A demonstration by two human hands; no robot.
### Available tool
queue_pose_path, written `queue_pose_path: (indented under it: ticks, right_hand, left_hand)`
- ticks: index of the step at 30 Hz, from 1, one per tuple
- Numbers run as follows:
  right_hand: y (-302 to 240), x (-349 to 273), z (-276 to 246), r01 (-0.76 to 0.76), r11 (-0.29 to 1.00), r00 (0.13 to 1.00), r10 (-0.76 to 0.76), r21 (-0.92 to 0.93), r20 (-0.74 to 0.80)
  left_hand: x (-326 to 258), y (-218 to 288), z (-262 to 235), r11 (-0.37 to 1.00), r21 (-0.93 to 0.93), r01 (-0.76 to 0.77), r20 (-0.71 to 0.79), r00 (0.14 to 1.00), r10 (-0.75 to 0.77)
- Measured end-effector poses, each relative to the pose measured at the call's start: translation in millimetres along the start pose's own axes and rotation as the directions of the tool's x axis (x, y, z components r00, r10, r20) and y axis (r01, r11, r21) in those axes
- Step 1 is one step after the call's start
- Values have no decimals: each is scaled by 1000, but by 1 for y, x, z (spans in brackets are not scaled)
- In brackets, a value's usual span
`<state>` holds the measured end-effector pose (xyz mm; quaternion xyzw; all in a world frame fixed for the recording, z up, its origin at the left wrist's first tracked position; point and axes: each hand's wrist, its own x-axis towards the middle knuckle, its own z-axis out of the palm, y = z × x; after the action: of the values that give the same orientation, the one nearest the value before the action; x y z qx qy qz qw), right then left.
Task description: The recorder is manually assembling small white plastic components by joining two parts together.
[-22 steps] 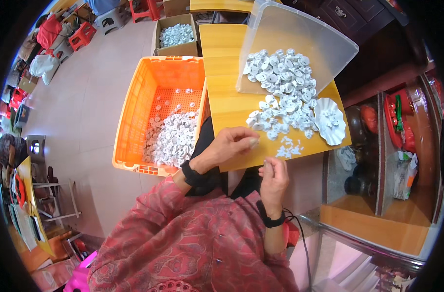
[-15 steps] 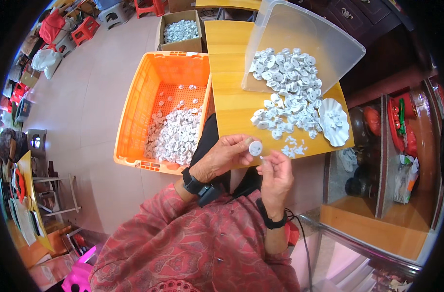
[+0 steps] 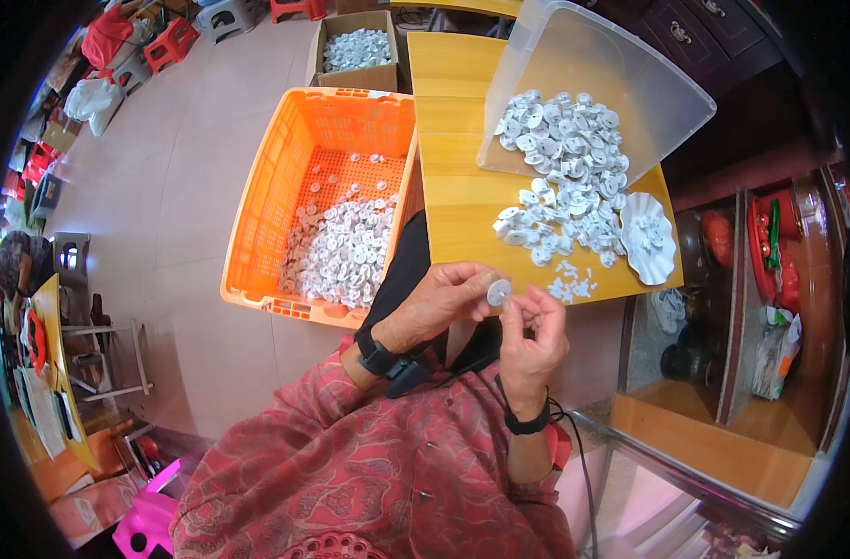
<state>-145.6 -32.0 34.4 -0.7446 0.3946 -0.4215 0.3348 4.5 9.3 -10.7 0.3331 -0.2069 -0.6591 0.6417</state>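
Observation:
Between the thumb and fingers of my left hand [image 3: 448, 296] is a round white plastic disc [image 3: 499, 293], its flat face turned up toward the right. My right hand [image 3: 534, 340] is closed in a pinch at the disc's right edge, its fingertips touching or nearly touching it. The small white plastic piece in that pinch is mostly hidden by the fingers. Just beyond the right hand, a scatter of small white pieces [image 3: 571, 281] lies near the table's front edge. A heap of similar white round parts [image 3: 567, 140] spreads out of a translucent bin [image 3: 667, 98] lying on its side.
The yellow wooden table [image 3: 453, 177] stands ahead. A white scalloped dish [image 3: 651, 265] holds more small pieces at its right. Left of it, an orange plastic crate [image 3: 248, 252] contains many white discs. A cardboard box [image 3: 402, 70] of parts stands behind. Shelves [image 3: 733, 326] rise at the right.
My right fingertips, pinching the small white piece, have moved up against the disc. The left hand has tilted the disc and shifted it slightly right. The whole view has swung slightly.

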Motion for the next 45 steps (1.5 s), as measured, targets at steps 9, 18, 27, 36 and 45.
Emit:
queue_pose_path:
  ticks: [9,18,27,36,45]
  right_hand:
    - [-1,0,1,51,997,999,-50,-62,19]
    - [0,0,4,163,976,986,-166,-144,-7]
    - [-3,1,0,124,978,992,-118,-169,45]
    - [0,5,1,-188,982,976,187,3,107]
    - [6,2,1,-103,992,978,115,-73,173]
  left_hand:
    - [-3,1,2,982,186,-33,-61,997,45]
    - [-3,4,6,951,301,-73,-64,993,96]
    - [-4,3,7,884,454,-114,-69,984,163]
    - [-2,-2,3,884,454,-107,-120,976,180]
    - [-2,-2,1,918,392,-62,-160,978,135]
